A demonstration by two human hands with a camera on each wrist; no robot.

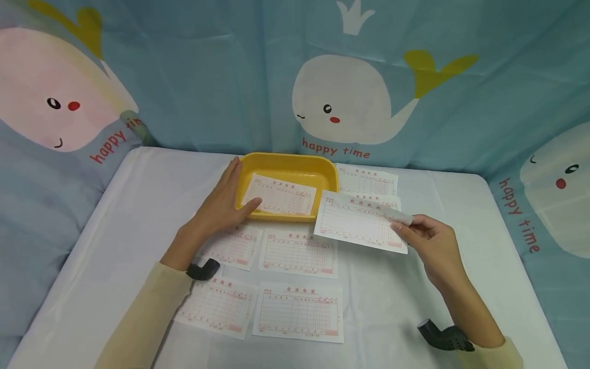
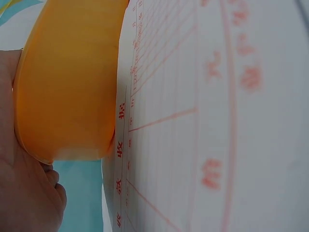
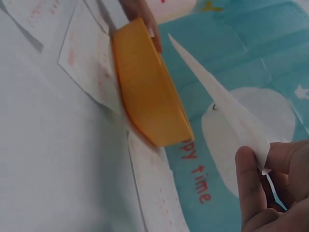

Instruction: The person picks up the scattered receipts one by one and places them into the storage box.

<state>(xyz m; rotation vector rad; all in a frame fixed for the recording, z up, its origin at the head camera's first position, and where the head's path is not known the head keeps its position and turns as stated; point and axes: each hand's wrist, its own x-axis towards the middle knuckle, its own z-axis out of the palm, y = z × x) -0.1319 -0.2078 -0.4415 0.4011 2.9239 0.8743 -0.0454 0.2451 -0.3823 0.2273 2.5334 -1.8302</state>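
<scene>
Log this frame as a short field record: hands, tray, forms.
left hand: grips the near left corner of the yellow tray, thumb on the form in tray
right hand: pinches the lifted form at its right edge, held above the table
forms on table: four in front of the tray, more to its right
surface: white table

Four printed receipt forms (image 1: 298, 251) lie flat on the white surface (image 1: 138, 205). Behind hangs a blue whale-print curtain (image 1: 350, 97) reading "happy time".
</scene>
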